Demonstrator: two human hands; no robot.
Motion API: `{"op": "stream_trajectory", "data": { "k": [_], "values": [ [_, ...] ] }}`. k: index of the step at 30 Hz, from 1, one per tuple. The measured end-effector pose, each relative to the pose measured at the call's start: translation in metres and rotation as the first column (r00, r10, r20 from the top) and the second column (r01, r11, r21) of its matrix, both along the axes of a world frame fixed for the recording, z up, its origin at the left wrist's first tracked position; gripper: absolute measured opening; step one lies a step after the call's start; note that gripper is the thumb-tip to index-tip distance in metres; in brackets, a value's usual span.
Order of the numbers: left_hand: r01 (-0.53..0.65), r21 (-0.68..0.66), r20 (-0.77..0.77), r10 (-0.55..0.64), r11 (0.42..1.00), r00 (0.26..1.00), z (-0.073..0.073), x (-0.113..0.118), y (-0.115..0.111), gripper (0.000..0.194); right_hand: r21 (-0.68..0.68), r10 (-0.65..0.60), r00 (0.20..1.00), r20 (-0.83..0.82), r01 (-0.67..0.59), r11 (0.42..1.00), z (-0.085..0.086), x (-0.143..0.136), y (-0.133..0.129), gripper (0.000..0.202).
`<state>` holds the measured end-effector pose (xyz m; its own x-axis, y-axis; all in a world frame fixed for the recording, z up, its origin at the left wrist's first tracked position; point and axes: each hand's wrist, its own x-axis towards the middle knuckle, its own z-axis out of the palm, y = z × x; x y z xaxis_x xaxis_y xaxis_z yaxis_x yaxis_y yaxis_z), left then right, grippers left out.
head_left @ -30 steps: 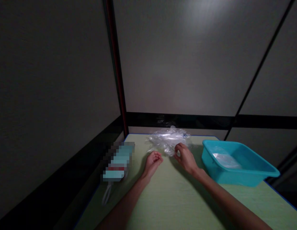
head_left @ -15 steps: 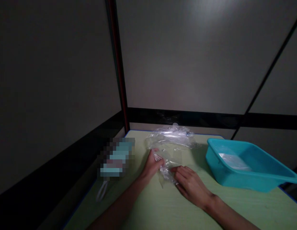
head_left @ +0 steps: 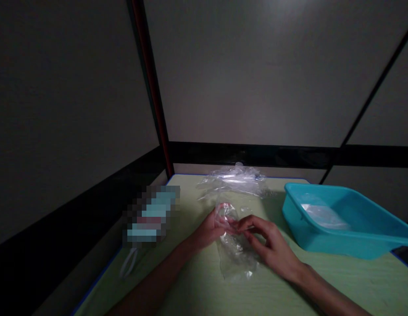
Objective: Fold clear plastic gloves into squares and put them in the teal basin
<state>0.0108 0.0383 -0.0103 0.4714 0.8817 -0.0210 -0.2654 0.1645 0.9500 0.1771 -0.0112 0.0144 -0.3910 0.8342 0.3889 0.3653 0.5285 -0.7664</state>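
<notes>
A pale green table bears a turquoise basin, with flat clear plastic inside. Left of the basin and farther back spreads a heap of clear plastic bags; well left of it lies a pixelated object. Nearer than the heap, left of the basin, one clear bag hangs between the hands, its long axis seemingly running toward the person. The left hand grips it; the right hand, nearer the basin, touches it with bent fingertips, whether pinching is unclear.
</notes>
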Motion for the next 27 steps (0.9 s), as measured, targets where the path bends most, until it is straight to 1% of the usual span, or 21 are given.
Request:
{"op": "stream_trajectory", "data": {
  "k": [2,3,5,7,8,10,13,15,17,22,25,27],
  "values": [
    [-0.007,-0.061,0.021,0.008,0.998,1.000,0.001,0.001,-0.001,0.068,-0.088,0.007,0.999,-0.032,-0.010,0.996,0.003,0.002,0.004,0.012],
    [-0.001,-0.095,0.046,0.005,0.995,0.999,0.001,0.001,-0.001,0.068,-0.101,0.022,1.000,-0.022,-0.024,0.995,0.004,0.003,0.006,0.013],
    [0.035,-0.155,0.109,-0.018,0.987,0.994,0.001,0.000,0.000,0.070,-0.050,0.073,0.996,0.042,-0.071,0.996,0.002,0.005,0.008,0.016],
    [0.076,-0.197,0.158,-0.045,0.977,0.986,-0.001,0.000,0.002,0.073,0.033,0.136,0.979,0.154,-0.143,0.989,-0.002,0.005,0.008,0.023],
    [0.088,-0.205,0.165,-0.055,0.975,0.985,-0.002,-0.001,0.002,0.074,0.060,0.162,0.962,0.219,-0.179,0.982,-0.005,0.004,0.007,0.029],
    [0.078,-0.194,0.151,-0.049,0.978,0.987,-0.005,-0.001,0.003,0.076,0.060,0.186,0.914,0.360,-0.222,0.973,-0.012,0.002,0.006,0.049],
    [-0.032,-0.126,0.070,0.041,0.992,0.997,-0.008,0.001,0.002,0.085,0.038,0.160,0.836,0.525,-0.211,0.977,-0.021,0.001,0.007,0.074],
    [-0.137,-0.061,-0.030,0.135,0.989,0.990,-0.008,0.003,0.001,0.094,0.039,0.128,0.804,0.581,-0.184,0.982,-0.025,0.002,0.008,0.082],
    [-0.221,0.010,-0.141,0.220,0.975,0.965,-0.008,0.005,0.001,0.099,0.035,0.096,0.788,0.608,-0.148,0.988,-0.028,0.004,0.009,0.089],
    [-0.339,0.101,-0.346,0.352,0.935,0.870,-0.005,-0.003,0.005,0.095,-0.004,0.057,0.755,0.653,-0.071,0.997,-0.030,0.008,0.012,0.094],
    [-0.384,0.164,-0.425,0.417,0.909,0.804,-0.004,-0.014,0.010,0.093,-0.038,0.047,0.749,0.661,-0.029,0.999,-0.029,0.010,0.012,0.094],
    [-0.410,0.251,-0.451,0.481,0.877,0.752,-0.005,-0.021,0.013,0.090,-0.058,0.056,0.762,0.645,-0.023,0.998,-0.027,0.011,0.012,0.095]
  ]
}}
